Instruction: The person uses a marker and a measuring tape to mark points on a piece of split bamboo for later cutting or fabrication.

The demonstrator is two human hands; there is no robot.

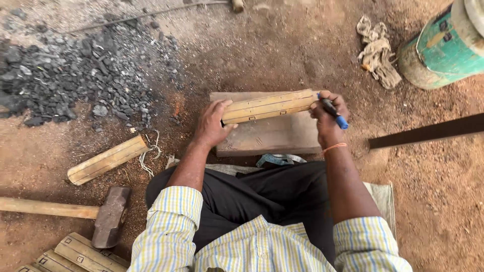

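Yellow-and-blue checked sleeves and dark trousers fill the near edge of the view, where the person sits on the bare earth. Beyond the knees lies a flat brownish stone slab, and a pale grooved wooden slat rests along the slab's far edge. The left hand presses the slat's left end, fingers close together on top, thumb at its near side. The right hand is closed around a blue-tipped dark marker pen at the slat's right end.

The slat overhangs the far edge, so a hard push with the pen could probably tip or slide it off. A dark metal bar juts in just right of the right forearm and could catch the elbow. A wooden-handled sledgehammer and another pale slat crowd the left; open dirt lies beyond the slab, before the charcoal heap.
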